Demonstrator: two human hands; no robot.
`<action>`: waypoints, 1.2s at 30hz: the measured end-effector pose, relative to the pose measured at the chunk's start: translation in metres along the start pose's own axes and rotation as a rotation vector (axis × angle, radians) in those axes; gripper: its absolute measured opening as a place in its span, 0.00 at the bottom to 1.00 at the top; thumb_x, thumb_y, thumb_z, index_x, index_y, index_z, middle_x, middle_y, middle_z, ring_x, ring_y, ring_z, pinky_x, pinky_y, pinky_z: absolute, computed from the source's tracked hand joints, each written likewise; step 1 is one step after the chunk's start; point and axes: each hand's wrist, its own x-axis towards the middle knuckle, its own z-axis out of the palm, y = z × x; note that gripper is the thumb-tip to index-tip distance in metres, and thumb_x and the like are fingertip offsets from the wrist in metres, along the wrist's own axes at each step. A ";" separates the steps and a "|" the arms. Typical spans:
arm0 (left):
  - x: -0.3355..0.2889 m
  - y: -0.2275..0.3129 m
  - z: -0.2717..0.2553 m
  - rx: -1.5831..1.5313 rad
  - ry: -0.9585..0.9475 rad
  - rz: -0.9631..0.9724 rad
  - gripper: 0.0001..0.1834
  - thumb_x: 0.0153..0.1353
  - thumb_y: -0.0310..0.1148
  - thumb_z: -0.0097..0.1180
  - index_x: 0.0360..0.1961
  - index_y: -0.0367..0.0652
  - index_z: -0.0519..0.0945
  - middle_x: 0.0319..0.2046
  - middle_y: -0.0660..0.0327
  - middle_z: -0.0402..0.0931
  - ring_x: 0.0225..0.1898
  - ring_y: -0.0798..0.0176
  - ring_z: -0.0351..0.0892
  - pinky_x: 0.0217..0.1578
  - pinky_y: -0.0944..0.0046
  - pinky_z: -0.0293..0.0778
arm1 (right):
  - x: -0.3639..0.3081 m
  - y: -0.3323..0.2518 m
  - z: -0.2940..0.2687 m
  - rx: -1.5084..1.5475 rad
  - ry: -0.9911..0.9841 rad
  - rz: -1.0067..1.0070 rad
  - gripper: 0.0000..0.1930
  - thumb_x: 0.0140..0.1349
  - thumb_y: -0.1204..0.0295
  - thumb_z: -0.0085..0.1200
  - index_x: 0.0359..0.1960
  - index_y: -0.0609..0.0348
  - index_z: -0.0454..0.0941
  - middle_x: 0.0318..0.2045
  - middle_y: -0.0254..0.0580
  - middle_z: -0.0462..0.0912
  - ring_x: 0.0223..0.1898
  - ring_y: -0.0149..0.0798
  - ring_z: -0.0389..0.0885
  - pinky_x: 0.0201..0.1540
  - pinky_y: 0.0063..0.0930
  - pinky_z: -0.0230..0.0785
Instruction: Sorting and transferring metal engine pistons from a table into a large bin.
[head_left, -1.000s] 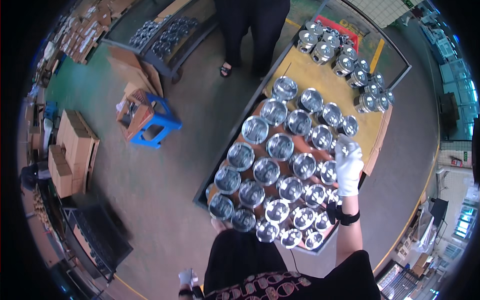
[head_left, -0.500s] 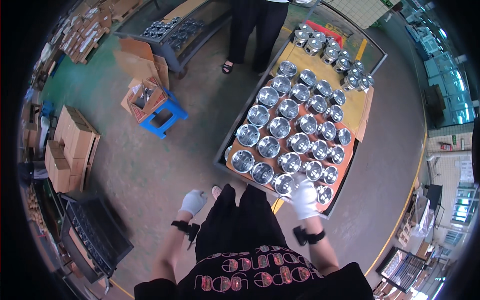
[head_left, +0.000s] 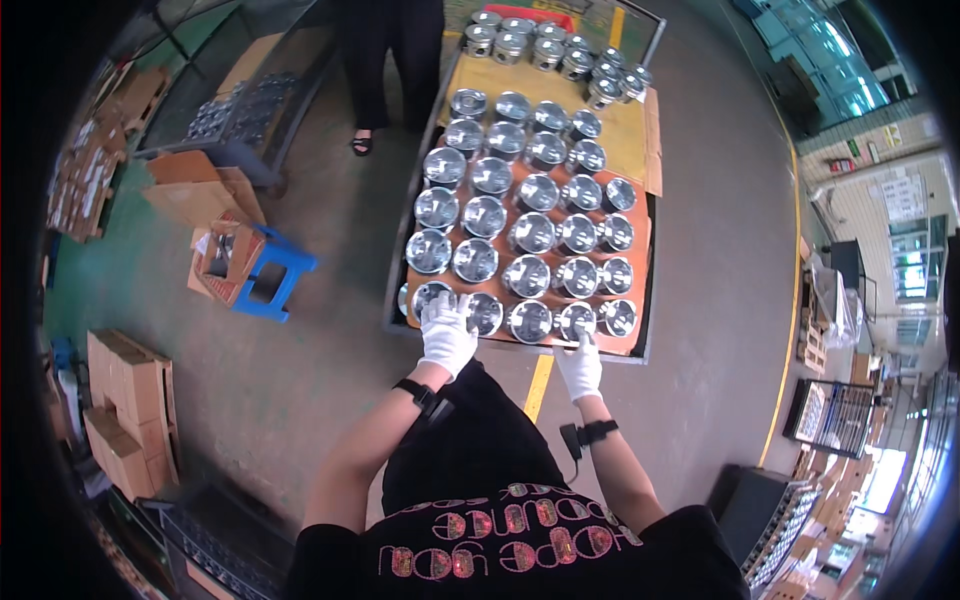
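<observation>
As we look down from the head view, our white-gloved left hand [head_left: 447,340] lies with its fingers extended against a shiny silver, round metal piston [head_left: 430,295] at the left end of the nearest row; we cannot tell whether they grip it. Our white-gloved right hand [head_left: 579,372] has its fingers partly spread at the rim of another silver piston [head_left: 575,318], second from the right, and we cannot tell whether they close on it. Ahead of our fingertips, more silver pistons [head_left: 535,233] stand in rows on an orange-brown sheet [head_left: 642,225]. Farther beyond our fingers, a flat yellow board [head_left: 625,140] bears a separate cluster of upright pistons [head_left: 510,46]. Well left of our left fingers stands a blue plastic stool [head_left: 284,270].
</observation>
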 end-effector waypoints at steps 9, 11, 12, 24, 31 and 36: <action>0.066 0.031 0.025 0.276 -0.580 -0.398 0.16 0.61 0.43 0.54 0.47 0.50 0.82 0.44 0.61 0.81 0.49 0.58 0.79 0.44 0.63 0.73 | 0.079 -0.051 0.049 -0.316 -0.238 0.148 0.17 0.48 0.63 0.60 0.39 0.57 0.83 0.39 0.56 0.83 0.48 0.52 0.80 0.49 0.42 0.73; 0.078 0.030 0.023 0.311 -0.625 -0.413 0.17 0.60 0.44 0.55 0.48 0.54 0.84 0.48 0.64 0.81 0.53 0.58 0.78 0.48 0.58 0.72 | 0.082 -0.047 0.063 -0.379 -0.161 0.143 0.19 0.47 0.61 0.61 0.39 0.60 0.82 0.43 0.57 0.83 0.44 0.54 0.82 0.48 0.40 0.74; 0.078 0.038 0.020 0.319 -0.589 -0.393 0.17 0.60 0.44 0.55 0.48 0.55 0.85 0.49 0.65 0.81 0.54 0.58 0.78 0.49 0.56 0.71 | 0.083 -0.042 0.064 -0.442 -0.174 0.137 0.19 0.48 0.62 0.61 0.39 0.62 0.82 0.43 0.56 0.83 0.43 0.54 0.83 0.48 0.40 0.74; 0.029 -0.065 -0.021 -0.244 -0.352 -0.186 0.12 0.48 0.38 0.56 0.25 0.41 0.87 0.25 0.48 0.82 0.30 0.45 0.84 0.33 0.51 0.77 | 0.090 -0.027 0.078 -0.788 -0.487 -0.138 0.20 0.61 0.57 0.49 0.41 0.62 0.84 0.39 0.52 0.86 0.43 0.49 0.86 0.41 0.38 0.77; -0.017 -0.256 -0.180 -0.430 -0.467 -0.395 0.19 0.48 0.44 0.57 0.30 0.40 0.86 0.30 0.47 0.83 0.36 0.45 0.84 0.39 0.53 0.78 | 0.056 -0.127 0.062 -0.552 -0.437 -0.141 0.20 0.61 0.57 0.50 0.41 0.60 0.84 0.37 0.52 0.86 0.41 0.49 0.86 0.42 0.38 0.77; -0.046 -0.393 -0.272 -0.197 -0.367 -0.609 0.16 0.57 0.44 0.51 0.30 0.47 0.86 0.32 0.53 0.84 0.37 0.49 0.83 0.42 0.53 0.77 | 0.033 -0.211 0.058 -0.403 -0.413 -0.086 0.19 0.60 0.57 0.50 0.42 0.59 0.84 0.37 0.52 0.86 0.41 0.49 0.86 0.42 0.39 0.77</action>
